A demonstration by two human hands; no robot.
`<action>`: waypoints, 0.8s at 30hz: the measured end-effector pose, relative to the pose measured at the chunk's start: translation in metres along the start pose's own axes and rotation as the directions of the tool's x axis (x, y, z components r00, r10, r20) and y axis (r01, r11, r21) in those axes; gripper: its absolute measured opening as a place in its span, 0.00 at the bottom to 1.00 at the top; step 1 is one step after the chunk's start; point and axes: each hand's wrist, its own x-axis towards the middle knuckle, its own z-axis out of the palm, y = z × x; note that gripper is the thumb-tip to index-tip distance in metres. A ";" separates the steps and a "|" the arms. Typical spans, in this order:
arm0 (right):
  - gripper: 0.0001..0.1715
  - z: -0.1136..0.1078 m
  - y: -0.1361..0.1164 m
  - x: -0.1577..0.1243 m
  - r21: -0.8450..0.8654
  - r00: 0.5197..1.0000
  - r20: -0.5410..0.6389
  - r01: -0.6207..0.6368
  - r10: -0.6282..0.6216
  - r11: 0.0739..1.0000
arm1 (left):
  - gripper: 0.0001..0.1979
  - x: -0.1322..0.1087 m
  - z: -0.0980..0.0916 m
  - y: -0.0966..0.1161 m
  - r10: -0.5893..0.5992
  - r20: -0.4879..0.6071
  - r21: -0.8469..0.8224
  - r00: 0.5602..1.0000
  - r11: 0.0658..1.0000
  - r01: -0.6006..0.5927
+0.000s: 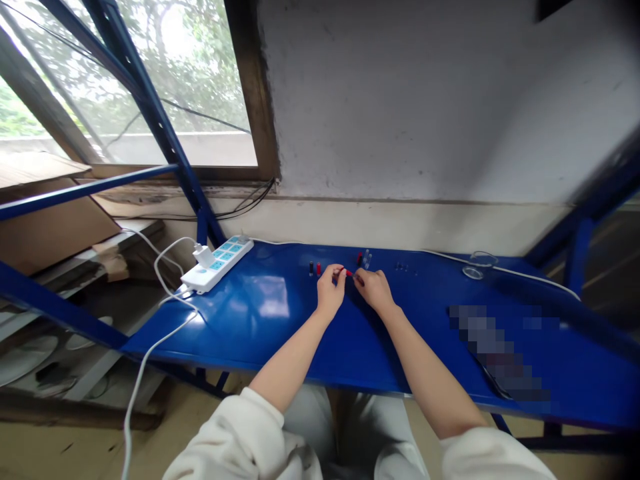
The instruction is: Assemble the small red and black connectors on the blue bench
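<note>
Near the middle of the blue table (280, 333), my left hand (330, 292) and my right hand (376, 291) are close together. Between their fingertips is a slim red piece (349, 273), too small to name its kind. My left fingers pinch its left end. The curled fingers of my right hand close on its right end, where something dark shows. Just left of my left hand, a small black tube-shaped piece (311, 267) and a red one (319, 268) stand upright. Behind my right hand are another red piece (359, 258) and several clear pieces (367, 259).
A white power strip (220, 263) with a plugged-in adapter (203, 256) lies at the left, its cable hanging over the edge. Tiny clear bits (405, 268) and clear round items (473, 272) lie right of my hands. A blurred-out dark object (495, 353) sits near the front right.
</note>
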 end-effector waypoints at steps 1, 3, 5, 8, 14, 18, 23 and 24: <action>0.09 0.000 0.000 0.000 0.026 1.000 -0.004 0.011 -0.010 1.000 | 0.11 0.000 0.000 0.000 -0.007 0.001 -0.003 1.000 1.000 0.007; 0.09 0.000 -0.001 0.001 0.072 1.000 -0.006 0.018 -0.018 0.997 | 0.10 0.000 0.001 -0.001 -0.014 0.020 0.003 1.000 1.000 0.014; 0.08 -0.001 -0.003 0.001 0.100 1.000 0.008 0.013 -0.014 0.995 | 0.09 -0.001 0.001 -0.001 -0.010 0.054 0.023 0.998 1.000 0.009; 0.08 -0.001 -0.004 0.001 0.121 1.000 0.030 -0.004 0.000 0.993 | 0.08 -0.002 0.002 0.000 0.006 0.090 0.043 0.996 0.999 -0.009; 0.07 0.001 -0.006 0.000 0.219 0.999 0.035 -0.027 0.020 0.975 | 0.08 -0.002 0.001 0.001 0.032 0.117 0.089 0.993 0.995 -0.042; 0.08 0.006 -0.007 -0.001 0.386 0.999 0.025 -0.038 0.031 0.922 | 0.08 0.000 0.000 0.002 0.044 0.129 0.125 0.991 0.990 -0.061; 0.10 0.009 -0.006 0.000 0.533 0.993 0.028 -0.114 0.117 0.839 | 0.12 0.009 -0.016 0.013 0.078 -0.037 0.078 0.996 0.994 -0.075; 0.10 0.009 -0.007 0.001 0.544 0.990 0.037 -0.133 0.135 0.828 | 0.12 0.012 -0.022 0.016 0.076 -0.099 0.045 0.992 0.996 -0.072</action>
